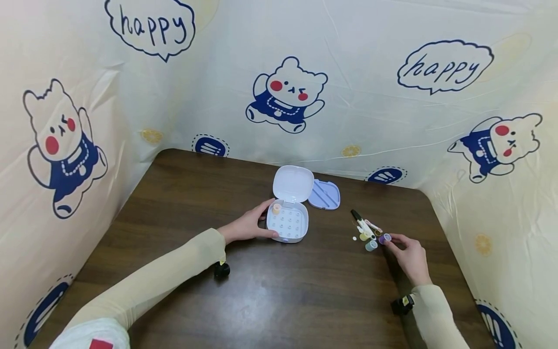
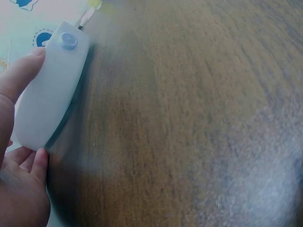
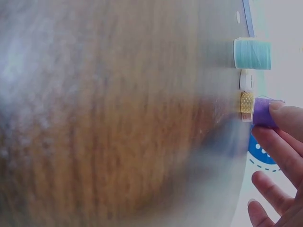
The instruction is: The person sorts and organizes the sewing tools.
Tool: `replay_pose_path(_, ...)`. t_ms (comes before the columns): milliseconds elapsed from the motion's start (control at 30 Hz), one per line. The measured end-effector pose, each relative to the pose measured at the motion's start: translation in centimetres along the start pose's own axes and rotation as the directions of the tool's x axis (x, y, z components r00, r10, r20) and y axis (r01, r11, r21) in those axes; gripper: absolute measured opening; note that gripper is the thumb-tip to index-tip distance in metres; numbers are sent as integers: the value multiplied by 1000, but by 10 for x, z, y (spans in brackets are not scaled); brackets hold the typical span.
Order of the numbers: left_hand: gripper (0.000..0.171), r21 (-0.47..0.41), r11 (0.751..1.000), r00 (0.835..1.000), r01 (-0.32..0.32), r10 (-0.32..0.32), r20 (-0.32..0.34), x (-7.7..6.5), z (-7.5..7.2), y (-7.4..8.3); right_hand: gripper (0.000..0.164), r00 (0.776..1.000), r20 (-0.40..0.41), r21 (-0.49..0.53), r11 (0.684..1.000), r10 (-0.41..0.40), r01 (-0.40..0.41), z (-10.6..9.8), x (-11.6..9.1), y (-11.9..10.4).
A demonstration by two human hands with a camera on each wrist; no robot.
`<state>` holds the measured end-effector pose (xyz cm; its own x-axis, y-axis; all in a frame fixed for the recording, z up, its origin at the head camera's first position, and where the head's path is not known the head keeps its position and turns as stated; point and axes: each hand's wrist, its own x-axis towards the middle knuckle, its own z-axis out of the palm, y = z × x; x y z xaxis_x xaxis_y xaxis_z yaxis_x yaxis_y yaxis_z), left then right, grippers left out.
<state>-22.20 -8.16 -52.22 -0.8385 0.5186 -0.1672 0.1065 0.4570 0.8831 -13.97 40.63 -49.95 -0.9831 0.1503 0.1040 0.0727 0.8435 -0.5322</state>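
My left hand (image 1: 250, 225) grips the left side of a white sewing box (image 1: 306, 220), thumb at the front and fingers behind; its lid (image 1: 293, 184) stands open. Inside, a peach thread spool (image 1: 276, 209) sits in the back left corner among rows of small pegs. In the left wrist view the thumb lies along the box wall (image 2: 52, 94), near a round latch. Over on the right, my right hand (image 1: 410, 257) pinches a purple thread spool (image 3: 265, 112) between thumb and forefinger. A teal thread spool (image 3: 253, 54) stands close to it on the table.
A lilac tray (image 1: 324, 195) with slots lies behind the box on its right. Beside the right hand are a black-and-white pen-like tool (image 1: 363, 223), a yellow spool (image 1: 364, 236) and a thimble (image 3: 246, 101) with a dotted gold surface. Patterned cloth (image 1: 370, 135) walls in the wooden table (image 1: 314, 291).
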Motion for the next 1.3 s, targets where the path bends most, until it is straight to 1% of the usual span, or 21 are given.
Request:
replay_pose_path(467, 107, 10, 1000, 1000, 3, -3, 4, -2, -1, 1, 24, 994, -47, -26, 995, -97, 96, -6, 0, -12)
replay_pose_path(767, 107, 8, 1000, 1000, 6, -6, 2, -3, -1, 1, 31, 997, -2, 6, 997, -71, 71, -8, 1, -25)
replay_pose_path(967, 107, 8, 1000, 1000, 7, -7, -1, -2, -1, 3, 29, 995, 12, 35, 995, -98, 97, -5, 4, -30)
replay_pose_path(1300, 107, 7, 1000, 1000, 20, -20, 5, -1, -1, 0, 29, 994, 27, 28, 994, -109, 108, -1, 7, -46)
